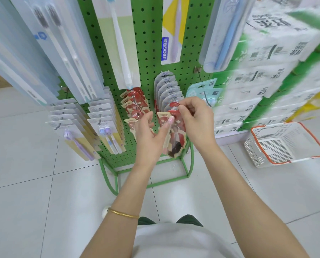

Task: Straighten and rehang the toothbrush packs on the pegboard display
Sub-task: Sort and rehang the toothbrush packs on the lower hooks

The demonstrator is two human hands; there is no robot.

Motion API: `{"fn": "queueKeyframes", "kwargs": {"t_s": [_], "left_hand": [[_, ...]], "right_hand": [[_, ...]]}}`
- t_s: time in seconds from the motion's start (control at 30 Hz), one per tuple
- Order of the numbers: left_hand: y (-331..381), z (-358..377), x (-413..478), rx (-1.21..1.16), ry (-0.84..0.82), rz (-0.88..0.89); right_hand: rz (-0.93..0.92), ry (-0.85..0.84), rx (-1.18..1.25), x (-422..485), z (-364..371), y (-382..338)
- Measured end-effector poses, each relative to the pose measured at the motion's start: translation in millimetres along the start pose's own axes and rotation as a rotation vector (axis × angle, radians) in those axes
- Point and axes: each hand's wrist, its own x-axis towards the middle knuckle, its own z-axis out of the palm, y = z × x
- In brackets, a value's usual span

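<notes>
A green pegboard stand (pixel 148 45) carries toothbrush packs on metal hooks. I hold a red-and-cream toothbrush pack (pixel 175 135) in front of the lower middle of the board. My right hand (pixel 196 120) pinches its red top loop next to the front of a row of grey packs (pixel 167 90). My left hand (pixel 151 133) grips the pack's left side, thumb on its face. A row of matching red packs (pixel 135 103) hangs just left of my left hand.
White packs with purple and blue brushes (pixel 71 123) hang at lower left, and long clear packs (pixel 58 43) hang above. A teal pack (pixel 202 92) hangs at right. Stacked tissue packs (pixel 267 71) stand right of the stand. A white basket with an orange rim (pixel 285 144) sits on the tiled floor.
</notes>
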Motion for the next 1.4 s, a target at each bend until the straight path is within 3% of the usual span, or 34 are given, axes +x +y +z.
{"fn": "queueKeyframes", "kwargs": {"t_s": [0.2,0.37,0.53,0.9,1.07,1.4], "left_hand": [[2,-1,-1,-0.087,-0.199,-0.040],[1,2,-3,-0.183,-0.109,-0.112],[13,7,3,-0.237,0.012,-0.177],[15,23,-10,0.313,-0.048,0.064],[12,17,-15,0.489,-0.091,0.179],[2,10,-31,0.826,-0.440,0.276]], "right_hand": [[0.084,-0.130,0.103,2,-11,-5],[0.161,-0.129,0.102,-7,-13,8],[0.257,-0.238,0.049,-42,-4,35],[0.265,-0.055,0.366,-48,5,23],[0.402,-0.009,0.543,-43,6,24],[0.538,0.192,0.720,-13,-1,31]]}}
